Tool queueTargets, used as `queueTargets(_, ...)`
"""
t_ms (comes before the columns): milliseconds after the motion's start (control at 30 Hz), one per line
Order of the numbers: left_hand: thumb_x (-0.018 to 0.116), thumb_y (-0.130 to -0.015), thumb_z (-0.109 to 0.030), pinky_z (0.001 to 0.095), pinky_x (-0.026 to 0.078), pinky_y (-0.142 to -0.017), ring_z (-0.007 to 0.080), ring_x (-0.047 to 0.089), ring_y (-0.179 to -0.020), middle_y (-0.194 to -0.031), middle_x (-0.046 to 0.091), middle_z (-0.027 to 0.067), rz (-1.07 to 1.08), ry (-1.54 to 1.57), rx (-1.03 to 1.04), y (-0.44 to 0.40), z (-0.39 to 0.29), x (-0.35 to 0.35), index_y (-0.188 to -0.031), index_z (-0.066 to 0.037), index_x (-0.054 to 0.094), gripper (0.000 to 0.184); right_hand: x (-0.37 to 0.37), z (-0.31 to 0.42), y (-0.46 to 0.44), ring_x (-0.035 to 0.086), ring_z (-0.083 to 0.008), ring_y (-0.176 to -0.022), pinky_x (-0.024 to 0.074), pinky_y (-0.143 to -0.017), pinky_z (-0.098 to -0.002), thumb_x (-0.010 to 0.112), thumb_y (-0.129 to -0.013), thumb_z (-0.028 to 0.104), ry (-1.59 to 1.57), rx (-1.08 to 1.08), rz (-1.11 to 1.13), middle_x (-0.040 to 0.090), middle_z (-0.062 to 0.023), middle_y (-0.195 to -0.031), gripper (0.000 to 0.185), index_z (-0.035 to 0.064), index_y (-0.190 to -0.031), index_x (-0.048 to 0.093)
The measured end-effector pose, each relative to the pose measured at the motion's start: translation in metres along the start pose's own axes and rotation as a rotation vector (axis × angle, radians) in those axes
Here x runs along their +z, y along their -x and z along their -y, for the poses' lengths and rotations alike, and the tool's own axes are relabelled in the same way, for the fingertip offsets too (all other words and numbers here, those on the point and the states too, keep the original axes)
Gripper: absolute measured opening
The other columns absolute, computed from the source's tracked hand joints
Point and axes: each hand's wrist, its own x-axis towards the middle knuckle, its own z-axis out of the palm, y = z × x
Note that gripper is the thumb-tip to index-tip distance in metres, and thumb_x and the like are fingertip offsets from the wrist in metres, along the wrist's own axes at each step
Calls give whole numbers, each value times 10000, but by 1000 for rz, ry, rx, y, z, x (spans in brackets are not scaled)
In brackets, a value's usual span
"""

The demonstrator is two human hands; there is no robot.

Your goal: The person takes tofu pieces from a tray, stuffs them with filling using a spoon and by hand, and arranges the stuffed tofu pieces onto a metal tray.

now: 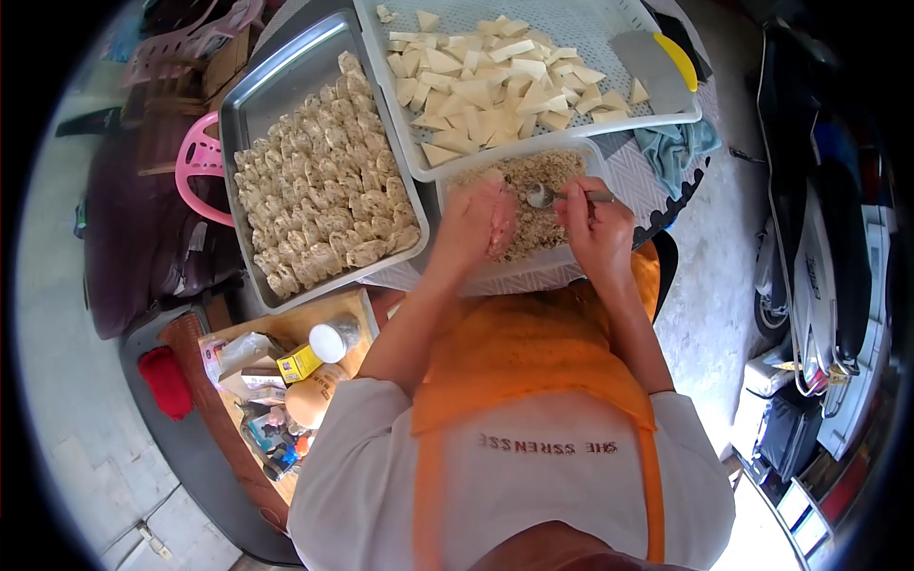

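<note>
A clear tub [595, 157] of brown crumbly filling [538, 228] lies in front of my body. Over its left part is my left hand [481, 217], blurred, its fingers curled; what they hold, if anything, is hidden. My right hand [595, 214] grips the handle of a metal spoon [541, 196], whose bowl is over the filling. Behind the tub, a white plastic tray [419, 157] bears many pale cut wedges [486, 86] and a scraper with a yellow handle [676, 62]. To the left, a metal tray [249, 105] holds rows of shaped, filling-coated pieces [319, 181].
A pink basket handle [198, 167] sticks out left of the metal tray. A blue-green cloth [678, 147] lies at the table's right edge. At lower left, a wooden surface [357, 309] carries a jar, a yellow box and bottles. A scooter [814, 276] stands at the far right.
</note>
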Motion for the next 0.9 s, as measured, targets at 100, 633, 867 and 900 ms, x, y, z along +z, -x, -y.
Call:
queueTargets(100, 344, -1022, -317, 232, 248, -359, 101, 340, -417, -517, 417, 21, 2, 39, 26, -1, -1, 1, -699, -74, 495, 431, 1, 2, 1, 665, -192, -564, 495, -505, -274, 575, -902, 44, -47, 28, -16, 655, -103, -709, 130, -40, -814, 621)
queueTargets(633, 395, -1013, -340, 213, 274, -410, 105, 377, -469, -608, 444, 11, 67, 50, -19, -1, -5, -1, -726, -72, 486, 403, -1, -2, 5, 666, -111, -605, 521, -544, -224, 529, -940, 57, -246, 139, -51, 665, -72, -707, 137, -35, -912, 627)
queueTargets(867, 372, -1019, -351, 244, 193, -353, 88, 328, -411, -514, 395, -2, -129, -128, 6, 2, -6, 16, -616, -111, 380, 469, -3, 2, 4, 660, -115, -601, 524, -547, -230, 529, -942, 54, -227, 147, -23, 664, -83, -753, 136, -42, -912, 621)
queueTargets(900, 370, -1019, -348, 245, 198, -347, 93, 342, -406, -514, 405, 1, -70, -94, 3, 3, -5, 13, -618, -104, 398, 471, -3, 3, 4, 659, -113, -601, 525, -548, -231, 529, -942, 54, -224, 147, -21, 663, -79, -750, 136, -42, -911, 620)
